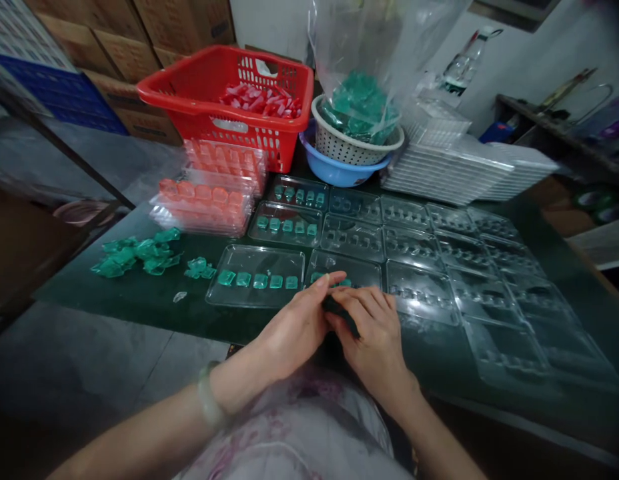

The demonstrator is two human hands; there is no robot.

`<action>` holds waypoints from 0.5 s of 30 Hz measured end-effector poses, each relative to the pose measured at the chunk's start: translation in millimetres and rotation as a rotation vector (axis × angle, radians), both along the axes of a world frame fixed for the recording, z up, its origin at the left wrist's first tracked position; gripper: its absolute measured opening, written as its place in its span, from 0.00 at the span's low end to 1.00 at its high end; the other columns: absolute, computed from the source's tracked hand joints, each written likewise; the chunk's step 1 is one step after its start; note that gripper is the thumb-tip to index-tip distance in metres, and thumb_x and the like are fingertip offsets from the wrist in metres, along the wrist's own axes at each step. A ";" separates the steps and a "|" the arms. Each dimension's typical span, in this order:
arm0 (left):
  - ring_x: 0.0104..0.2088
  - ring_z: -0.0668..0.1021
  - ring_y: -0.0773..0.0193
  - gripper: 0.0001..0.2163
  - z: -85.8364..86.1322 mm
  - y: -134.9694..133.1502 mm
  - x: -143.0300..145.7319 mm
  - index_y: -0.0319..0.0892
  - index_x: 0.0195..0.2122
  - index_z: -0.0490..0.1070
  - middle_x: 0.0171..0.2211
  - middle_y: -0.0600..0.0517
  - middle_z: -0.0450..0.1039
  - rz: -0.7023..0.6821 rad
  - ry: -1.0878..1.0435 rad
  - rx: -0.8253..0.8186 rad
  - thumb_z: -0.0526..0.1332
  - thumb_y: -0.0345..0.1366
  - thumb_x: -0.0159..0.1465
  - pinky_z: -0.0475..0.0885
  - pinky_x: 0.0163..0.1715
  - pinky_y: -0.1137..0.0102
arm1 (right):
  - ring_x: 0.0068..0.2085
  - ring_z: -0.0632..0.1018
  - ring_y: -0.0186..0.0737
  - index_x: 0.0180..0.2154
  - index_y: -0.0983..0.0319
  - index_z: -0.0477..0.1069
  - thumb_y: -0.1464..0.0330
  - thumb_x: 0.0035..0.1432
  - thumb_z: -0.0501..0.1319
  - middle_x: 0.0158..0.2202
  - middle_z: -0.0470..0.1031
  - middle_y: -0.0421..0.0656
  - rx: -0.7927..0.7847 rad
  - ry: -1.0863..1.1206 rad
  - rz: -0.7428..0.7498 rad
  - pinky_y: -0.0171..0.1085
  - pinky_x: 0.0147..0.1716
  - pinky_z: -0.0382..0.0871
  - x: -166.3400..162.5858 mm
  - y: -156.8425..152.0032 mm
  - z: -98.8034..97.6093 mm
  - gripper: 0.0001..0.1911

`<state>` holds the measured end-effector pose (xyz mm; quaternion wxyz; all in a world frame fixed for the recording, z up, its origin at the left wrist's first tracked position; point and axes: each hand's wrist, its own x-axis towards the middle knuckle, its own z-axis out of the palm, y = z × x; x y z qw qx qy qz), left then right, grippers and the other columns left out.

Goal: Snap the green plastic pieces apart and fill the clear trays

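Observation:
My left hand point(302, 327) and my right hand point(372, 330) meet over the near edge of a clear plastic tray point(372, 263). The left fingers are curled, with one finger stretched across the top. My right fingers are bent inward against the left hand. Whatever lies between them is hidden. Green translucent pieces point(317, 275) show in that tray just beyond the fingers. Left of it lies another clear tray point(257, 299) with a row of green pieces point(260, 281). Farther left are a small cluster of green pieces point(199, 269) and a larger pile of green pieces point(137, 255).
Several clear trays point(419, 293) cover the table's right side. Behind stand red-orange molded packs point(204, 200), a red basket point(189, 100) of pink pieces, a grey colander point(344, 147) in a blue basin point(334, 170) with bagged green pieces, and stacked trays point(444, 167).

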<state>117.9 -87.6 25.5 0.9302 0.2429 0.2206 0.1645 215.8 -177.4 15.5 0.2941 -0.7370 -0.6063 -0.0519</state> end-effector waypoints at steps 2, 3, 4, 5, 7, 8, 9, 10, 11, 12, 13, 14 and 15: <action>0.46 0.70 0.61 0.16 -1.3 -2.7 1.1 0.40 0.50 0.65 0.45 0.45 0.69 -0.021 -0.004 0.040 0.53 0.40 0.63 0.61 0.47 0.67 | 0.39 0.69 0.40 0.41 0.61 0.69 0.70 0.57 0.55 0.39 0.73 0.43 0.011 0.001 -0.017 0.41 0.36 0.58 2.6 -3.5 -4.7 0.09; 0.46 0.70 0.60 0.16 -1.9 -3.0 1.0 0.40 0.50 0.65 0.46 0.45 0.69 -0.031 0.002 0.056 0.53 0.40 0.63 0.61 0.47 0.65 | 0.39 0.69 0.40 0.41 0.61 0.69 0.71 0.57 0.55 0.38 0.73 0.43 0.009 -0.002 -0.027 0.41 0.36 0.58 4.5 -6.0 -6.7 0.09; 0.47 0.69 0.58 0.16 -2.5 -2.8 0.7 0.41 0.50 0.66 0.47 0.44 0.68 -0.042 0.015 0.070 0.53 0.40 0.62 0.62 0.47 0.63 | 0.38 0.69 0.40 0.40 0.61 0.69 0.71 0.57 0.55 0.38 0.73 0.44 0.003 -0.006 -0.037 0.41 0.35 0.58 6.4 -8.6 -8.5 0.09; 0.48 0.69 0.56 0.16 -3.4 -2.4 0.0 0.41 0.49 0.66 0.48 0.44 0.68 -0.052 0.035 0.082 0.54 0.40 0.62 0.63 0.46 0.61 | 0.38 0.69 0.40 0.40 0.61 0.69 0.72 0.57 0.55 0.37 0.72 0.44 -0.008 -0.010 -0.046 0.41 0.36 0.58 8.2 -11.3 -10.0 0.08; 0.50 0.67 0.54 0.16 -6.7 -1.9 -1.7 0.43 0.49 0.67 0.50 0.44 0.66 -0.063 0.089 0.103 0.56 0.41 0.61 0.63 0.46 0.59 | 0.38 0.69 0.40 0.38 0.62 0.69 0.73 0.57 0.55 0.36 0.72 0.44 -0.029 -0.007 -0.052 0.41 0.36 0.59 10.4 -16.1 -12.6 0.08; 0.52 0.66 0.54 0.16 -9.3 -2.3 -2.7 0.43 0.49 0.67 0.51 0.44 0.65 -0.066 0.114 0.114 0.57 0.40 0.60 0.62 0.48 0.59 | 0.38 0.69 0.41 0.38 0.62 0.69 0.72 0.56 0.55 0.36 0.72 0.44 -0.039 0.000 -0.049 0.41 0.36 0.60 10.6 -17.9 -13.8 0.07; 0.54 0.64 0.54 0.16 -12.3 -3.2 -3.8 0.44 0.49 0.67 0.52 0.45 0.65 -0.070 0.137 0.127 0.58 0.40 0.60 0.62 0.49 0.60 | 0.38 0.69 0.41 0.38 0.62 0.69 0.72 0.56 0.56 0.36 0.72 0.44 -0.050 0.012 -0.045 0.41 0.36 0.60 10.5 -19.3 -14.9 0.07; 0.55 0.63 0.55 0.16 -15.4 -4.7 -4.8 0.45 0.49 0.68 0.53 0.46 0.64 -0.077 0.158 0.138 0.58 0.40 0.59 0.61 0.50 0.61 | 0.38 0.70 0.41 0.38 0.62 0.69 0.71 0.56 0.56 0.36 0.72 0.44 -0.059 0.025 -0.042 0.41 0.36 0.60 10.0 -20.4 -15.9 0.07; 0.56 0.63 0.56 0.16 -18.3 -6.6 -5.9 0.46 0.49 0.68 0.54 0.47 0.63 -0.084 0.176 0.149 0.59 0.39 0.59 0.60 0.51 0.62 | 0.38 0.70 0.41 0.38 0.62 0.69 0.70 0.56 0.56 0.35 0.72 0.44 -0.064 0.039 -0.043 0.41 0.36 0.61 9.5 -21.3 -16.9 0.07; 0.56 0.63 0.56 0.16 -20.4 -8.7 -6.8 0.46 0.49 0.68 0.55 0.48 0.63 -0.092 0.191 0.162 0.59 0.39 0.59 0.60 0.51 0.63 | 0.37 0.70 0.40 0.38 0.62 0.69 0.69 0.56 0.56 0.35 0.72 0.44 -0.067 0.051 -0.049 0.40 0.36 0.61 9.3 -22.0 -17.8 0.07; 0.55 0.64 0.56 0.17 -21.3 -10.5 -7.6 0.47 0.49 0.68 0.55 0.48 0.63 -0.102 0.204 0.177 0.59 0.39 0.59 0.61 0.51 0.64 | 0.36 0.71 0.39 0.37 0.61 0.69 0.69 0.57 0.56 0.34 0.73 0.43 -0.070 0.063 -0.058 0.40 0.35 0.61 9.7 -22.6 -18.5 0.06; 0.54 0.66 0.56 0.17 -20.6 -11.8 -8.3 0.48 0.50 0.68 0.55 0.48 0.63 -0.112 0.217 0.200 0.60 0.39 0.58 0.63 0.49 0.64 | 0.35 0.71 0.39 0.36 0.61 0.70 0.70 0.57 0.55 0.33 0.73 0.43 -0.074 0.076 -0.067 0.39 0.35 0.61 11.1 -23.2 -19.0 0.06; 0.52 0.68 0.56 0.18 -18.2 -12.1 -8.9 0.49 0.50 0.67 0.55 0.48 0.62 -0.126 0.234 0.231 0.60 0.39 0.58 0.64 0.48 0.64 | 0.35 0.71 0.38 0.35 0.60 0.70 0.70 0.57 0.55 0.33 0.73 0.42 -0.077 0.086 -0.078 0.39 0.35 0.61 13.7 -23.7 -19.4 0.06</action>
